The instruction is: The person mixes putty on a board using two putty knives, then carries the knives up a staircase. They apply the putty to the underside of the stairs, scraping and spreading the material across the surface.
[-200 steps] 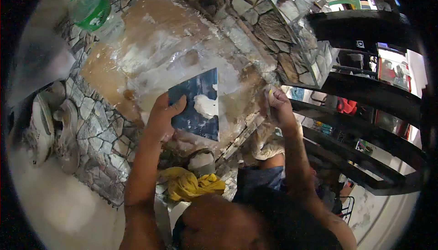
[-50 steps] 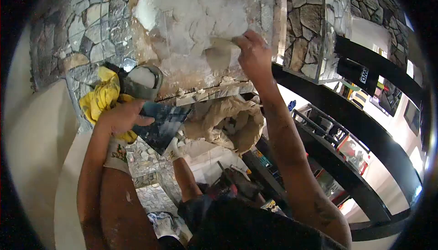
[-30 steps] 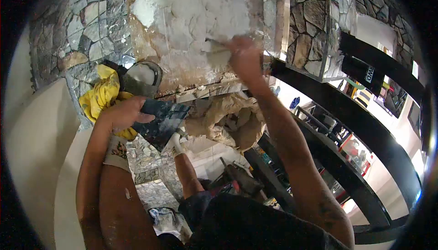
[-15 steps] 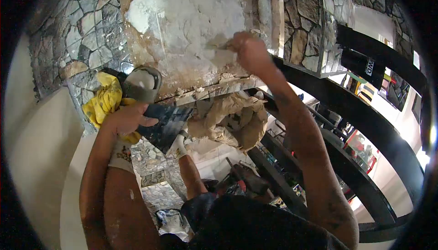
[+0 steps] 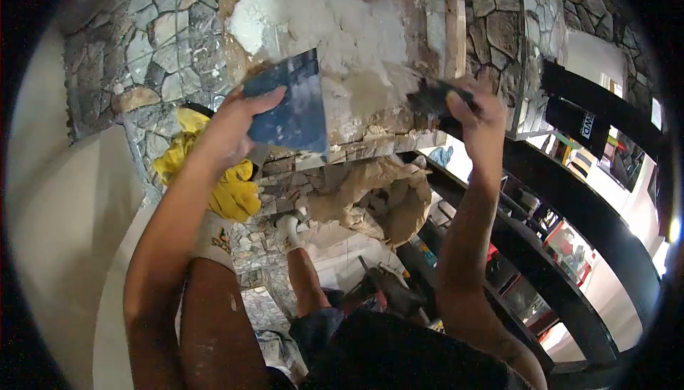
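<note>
My left hand grips a broad, dark blue flat plastering blade, smeared with white, thumb on its upper face. The blade is in front of the lower left of a plaster-coated surface. My right hand is closed around a smaller dark putty knife, blurred by motion, near the right edge of that surface. A darker, damp-looking plaster patch lies between the two tools. Yellow cloth hangs below my left wrist.
A crumpled brown paper bag stands open below the coated surface. Stone-patterned cladding flanks it on the left. Black curved beams run along the right, with a lower area of objects visible between them. My legs are underneath.
My left hand has lifted the broad blade up and right, from beside the bag to the coated surface. My right hand has moved right and down with the putty knife. The view has shifted slightly.
</note>
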`<state>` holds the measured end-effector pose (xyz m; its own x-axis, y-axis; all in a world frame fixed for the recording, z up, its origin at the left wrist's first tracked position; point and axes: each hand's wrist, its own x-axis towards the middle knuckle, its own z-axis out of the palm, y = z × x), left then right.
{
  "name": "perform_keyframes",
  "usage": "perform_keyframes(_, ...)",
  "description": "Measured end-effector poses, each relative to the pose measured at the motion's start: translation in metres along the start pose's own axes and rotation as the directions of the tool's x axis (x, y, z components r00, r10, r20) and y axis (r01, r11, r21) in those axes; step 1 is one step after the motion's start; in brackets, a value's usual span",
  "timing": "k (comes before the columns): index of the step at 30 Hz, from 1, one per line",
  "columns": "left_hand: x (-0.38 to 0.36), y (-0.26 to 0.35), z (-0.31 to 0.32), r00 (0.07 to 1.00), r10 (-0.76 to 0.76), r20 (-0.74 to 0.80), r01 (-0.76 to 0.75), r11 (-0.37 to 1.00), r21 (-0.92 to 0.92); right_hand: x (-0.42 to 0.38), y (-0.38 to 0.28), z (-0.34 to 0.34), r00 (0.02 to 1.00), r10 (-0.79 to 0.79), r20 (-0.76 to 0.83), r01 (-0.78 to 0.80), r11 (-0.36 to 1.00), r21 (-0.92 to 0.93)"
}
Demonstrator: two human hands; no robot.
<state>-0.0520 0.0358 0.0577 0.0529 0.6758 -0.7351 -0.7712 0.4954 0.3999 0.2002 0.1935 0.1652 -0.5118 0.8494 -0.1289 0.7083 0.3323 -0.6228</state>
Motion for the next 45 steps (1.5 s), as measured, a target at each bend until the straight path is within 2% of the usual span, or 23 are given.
perform_keyframes(1,0.008,0.001,0.001,1.000,0.009,0.004,-0.008,0.998,-0.064,-0.006,0.002,-0.003,1.000,-0.013,-0.028,0.014,0.999,0.048)
perform_keyframes(2,0.020,-0.003,-0.007,0.998,0.014,-0.061,-0.012,1.000,0.021,-0.010,0.004,-0.003,0.998,-0.020,-0.054,0.025,0.995,0.096)
perform_keyframes(5,0.014,0.002,0.011,0.991,0.130,-0.037,-0.130,0.991,-0.021,-0.018,0.008,0.010,0.970,0.086,-0.229,-0.004,0.942,0.336)
perform_keyframes(8,0.012,-0.011,-0.005,0.993,-0.086,-0.077,0.089,0.995,0.034,-0.008,0.011,0.020,0.985,0.016,-0.174,0.005,0.993,0.120)
perform_keyframes(10,-0.013,-0.015,0.009,0.974,-0.091,-0.209,0.138,0.965,0.224,-0.002,0.006,0.034,0.982,0.046,-0.183,-0.018,0.989,0.149)
perform_keyframes(11,-0.017,-0.018,0.011,0.973,-0.098,-0.208,0.159,0.940,0.301,-0.001,0.004,0.041,0.981,0.066,-0.185,-0.036,0.986,0.161)
perform_keyframes(12,-0.021,-0.020,0.014,0.973,-0.105,-0.207,0.178,0.910,0.376,0.000,0.012,0.052,0.986,-0.036,-0.164,0.047,0.997,0.063)
perform_keyframes(14,-0.016,-0.026,0.007,0.987,-0.139,-0.074,0.158,0.855,0.494,0.002,0.039,0.080,0.967,-0.239,-0.088,0.227,0.965,-0.128)
perform_keyframes(17,-0.011,-0.034,-0.015,0.976,-0.196,0.094,0.092,0.764,0.638,-0.001,0.043,0.097,0.972,-0.200,0.120,0.233,0.865,-0.445)
perform_keyframes(18,-0.007,-0.041,-0.024,0.973,-0.173,0.153,0.044,0.789,0.613,0.000,0.041,0.099,0.975,-0.106,0.196,0.192,0.848,-0.494)
perform_keyframes(20,0.001,-0.053,-0.035,0.953,-0.121,0.278,-0.057,0.830,0.555,0.002,0.045,0.092,0.960,-0.170,0.224,0.259,0.844,-0.469)
perform_keyframes(23,-0.003,-0.042,-0.027,0.974,-0.156,0.165,-0.010,0.696,0.718,0.008,0.045,0.071,0.948,-0.233,0.218,0.304,0.865,-0.399)
perform_keyframes(24,0.000,-0.053,-0.036,0.985,0.001,0.171,-0.145,0.532,0.834,0.009,0.042,0.063,0.947,-0.244,0.208,0.307,0.876,-0.372)
perform_keyframes(25,0.001,-0.063,-0.045,0.967,0.153,0.206,-0.246,0.327,0.913,0.008,0.039,0.057,0.977,-0.168,0.133,0.189,0.968,-0.164)
perform_keyframes(27,0.009,-0.069,-0.052,0.972,0.169,0.162,-0.230,0.576,0.784,0.002,0.029,0.046,0.999,0.025,0.041,-0.036,0.955,0.294)
perform_keyframes(28,0.004,-0.044,-0.025,0.993,0.007,0.122,-0.059,0.903,0.426,0.000,0.016,0.036,0.998,0.056,0.035,-0.063,0.968,0.245)
perform_keyframes(29,0.002,-0.026,-0.009,0.975,-0.152,0.160,0.159,0.987,-0.033,-0.004,0.004,0.030,0.999,0.035,-0.005,-0.033,0.968,0.251)
perform_keyframes(31,0.002,-0.012,0.002,0.984,-0.155,0.085,0.160,0.985,-0.062,-0.014,-0.015,0.023,0.996,-0.005,-0.087,0.028,0.964,0.266)
perform_keyframes(34,0.010,-0.011,0.037,0.988,-0.127,0.084,0.145,0.954,-0.263,-0.024,-0.024,0.021,0.905,-0.400,-0.147,0.405,0.914,0.007)
perform_keyframes(38,0.013,-0.025,0.050,0.957,-0.110,0.268,0.195,0.928,-0.316,-0.027,-0.046,0.020,0.746,-0.665,0.037,0.657,0.743,0.128)
perform_keyframes(41,-0.012,-0.003,0.073,0.955,-0.034,0.294,0.123,0.949,-0.291,-0.034,-0.051,0.017,0.703,-0.692,0.162,0.695,0.718,0.051)
perform_keyframes(42,-0.013,-0.005,0.074,0.956,-0.109,0.273,0.200,0.923,-0.330,-0.039,-0.053,0.017,0.711,-0.683,0.169,0.691,0.723,0.013)
perform_keyframes(45,-0.008,-0.016,0.072,0.972,-0.109,0.210,0.166,0.946,-0.280,-0.048,-0.053,0.013,0.708,-0.680,0.190,0.700,0.711,-0.064)
